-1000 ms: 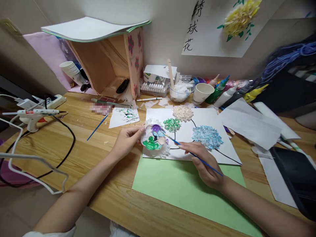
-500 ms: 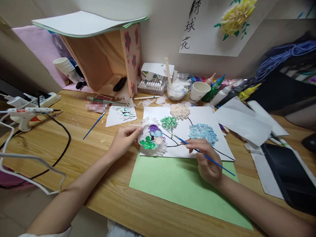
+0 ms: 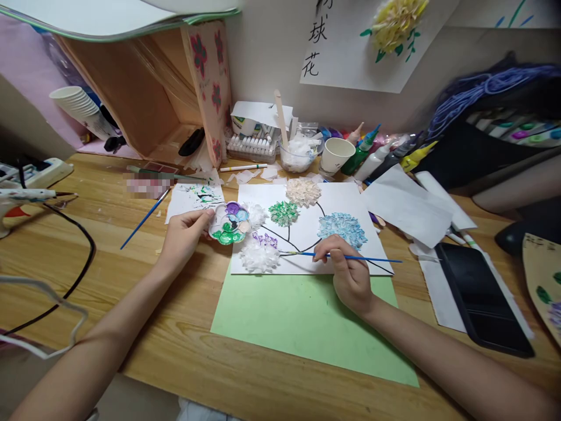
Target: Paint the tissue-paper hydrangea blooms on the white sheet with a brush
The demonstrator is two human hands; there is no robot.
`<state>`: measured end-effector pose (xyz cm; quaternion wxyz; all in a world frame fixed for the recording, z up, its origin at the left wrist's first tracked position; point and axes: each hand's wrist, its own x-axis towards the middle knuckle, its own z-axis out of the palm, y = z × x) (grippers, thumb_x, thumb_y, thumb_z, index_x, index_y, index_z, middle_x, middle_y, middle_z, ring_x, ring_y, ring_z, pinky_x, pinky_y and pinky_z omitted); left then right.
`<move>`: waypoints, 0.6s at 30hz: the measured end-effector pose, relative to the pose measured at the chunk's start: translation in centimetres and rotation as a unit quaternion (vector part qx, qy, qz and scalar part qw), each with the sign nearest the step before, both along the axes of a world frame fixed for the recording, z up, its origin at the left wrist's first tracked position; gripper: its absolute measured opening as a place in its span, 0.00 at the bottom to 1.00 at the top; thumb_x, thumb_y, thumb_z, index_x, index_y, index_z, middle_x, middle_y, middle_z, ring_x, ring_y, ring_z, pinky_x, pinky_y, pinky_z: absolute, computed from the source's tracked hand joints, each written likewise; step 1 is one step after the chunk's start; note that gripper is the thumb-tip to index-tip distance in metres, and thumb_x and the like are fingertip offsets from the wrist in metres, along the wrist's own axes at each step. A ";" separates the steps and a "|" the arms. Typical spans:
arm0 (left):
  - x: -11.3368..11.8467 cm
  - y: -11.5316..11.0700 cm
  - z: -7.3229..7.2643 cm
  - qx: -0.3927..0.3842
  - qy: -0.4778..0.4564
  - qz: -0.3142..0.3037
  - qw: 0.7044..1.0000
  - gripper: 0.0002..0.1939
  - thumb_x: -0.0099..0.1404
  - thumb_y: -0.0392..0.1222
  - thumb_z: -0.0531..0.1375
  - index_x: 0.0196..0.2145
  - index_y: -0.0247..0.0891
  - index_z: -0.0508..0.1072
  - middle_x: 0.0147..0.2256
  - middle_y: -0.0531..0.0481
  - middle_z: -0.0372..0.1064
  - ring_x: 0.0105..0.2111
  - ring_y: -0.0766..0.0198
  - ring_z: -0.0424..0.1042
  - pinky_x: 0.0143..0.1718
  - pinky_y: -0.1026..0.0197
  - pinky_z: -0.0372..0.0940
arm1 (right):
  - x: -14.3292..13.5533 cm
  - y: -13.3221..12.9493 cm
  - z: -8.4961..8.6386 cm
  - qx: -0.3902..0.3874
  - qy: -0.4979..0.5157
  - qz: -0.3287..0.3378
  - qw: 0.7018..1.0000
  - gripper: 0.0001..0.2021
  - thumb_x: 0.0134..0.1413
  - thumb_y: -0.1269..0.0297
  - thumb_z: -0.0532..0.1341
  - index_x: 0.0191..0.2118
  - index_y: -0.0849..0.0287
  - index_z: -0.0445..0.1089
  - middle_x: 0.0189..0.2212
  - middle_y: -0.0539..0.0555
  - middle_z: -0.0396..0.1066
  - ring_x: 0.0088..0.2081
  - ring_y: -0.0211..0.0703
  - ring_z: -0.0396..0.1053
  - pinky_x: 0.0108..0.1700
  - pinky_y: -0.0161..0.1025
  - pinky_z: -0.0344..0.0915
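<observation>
We've got a blue paintbrush (image 3: 372, 259) nearly level over our paper (image 3: 309, 228), tip right by a purple-dabbed white flower (image 3: 259, 258). Our palette (image 3: 228, 225), blobbed green and purple, is at the paper's left edge.

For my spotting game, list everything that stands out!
Palette: one, white, held
Slim paintbrushes: two, blue, held and on table
Artwork: one, white, middle
Flowers: five, mixed colours, on artwork
Backing sheet: one, green, underneath
Squeeze bottles: several, mixed colours, back
Markers: many, white, back
Cup: one, white, back
Cup stack: one, white, back left
Box: one, peach, back left
Glue gun: one, white, left
Poster: one, white, top
Phone-like slab: one, black, right
Left hand: one, bare, on palette
Right hand: one, bare, on paintbrush
</observation>
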<state>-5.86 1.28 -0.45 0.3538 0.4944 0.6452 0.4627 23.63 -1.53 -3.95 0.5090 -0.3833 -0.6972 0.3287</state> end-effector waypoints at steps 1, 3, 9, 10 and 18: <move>-0.1 0.1 -0.2 -0.001 -0.004 -0.002 1.000 0.15 0.54 0.47 0.60 0.16 0.37 0.68 0.15 0.55 0.62 0.18 0.67 0.63 0.20 0.66 0.61 | 0.0 0.0 0.0 0.006 0.009 -0.007 1.000 0.16 0.65 0.62 0.47 0.30 0.55 0.67 0.26 0.52 0.66 0.31 0.42 0.62 0.37 0.42 0.58; -0.2 0.2 -0.5 -0.001 -0.012 -0.001 1.000 0.15 0.54 0.47 0.61 0.16 0.38 0.68 0.15 0.55 0.61 0.18 0.67 0.63 0.20 0.66 0.61 | 0.0 0.0 0.0 0.016 0.017 -0.012 1.000 0.16 0.65 0.62 0.46 0.30 0.55 0.67 0.26 0.52 0.66 0.31 0.42 0.62 0.36 0.42 0.58; -0.3 0.3 -0.6 -0.007 -0.007 0.005 1.000 0.14 0.53 0.47 0.61 0.15 0.38 0.68 0.15 0.55 0.60 0.16 0.67 0.61 0.19 0.66 0.61 | 0.0 0.0 0.1 0.006 0.001 -0.001 1.000 0.16 0.65 0.63 0.46 0.29 0.55 0.67 0.26 0.51 0.66 0.30 0.41 0.62 0.37 0.42 0.58; -0.3 0.3 -0.6 -0.007 -0.007 0.004 1.000 0.15 0.53 0.47 0.61 0.15 0.38 0.68 0.15 0.55 0.60 0.17 0.67 0.61 0.19 0.66 0.61 | 0.0 0.0 0.1 0.013 0.012 -0.009 1.000 0.16 0.65 0.63 0.46 0.29 0.55 0.67 0.25 0.51 0.66 0.30 0.41 0.62 0.37 0.42 0.58; -0.2 0.2 -0.4 -0.011 0.014 0.007 1.000 0.15 0.54 0.48 0.60 0.16 0.37 0.68 0.15 0.56 0.60 0.18 0.67 0.62 0.20 0.66 0.61 | 0.1 0.0 0.1 0.003 -0.006 0.020 1.000 0.15 0.65 0.64 0.46 0.31 0.56 0.67 0.27 0.52 0.65 0.31 0.41 0.62 0.37 0.42 0.57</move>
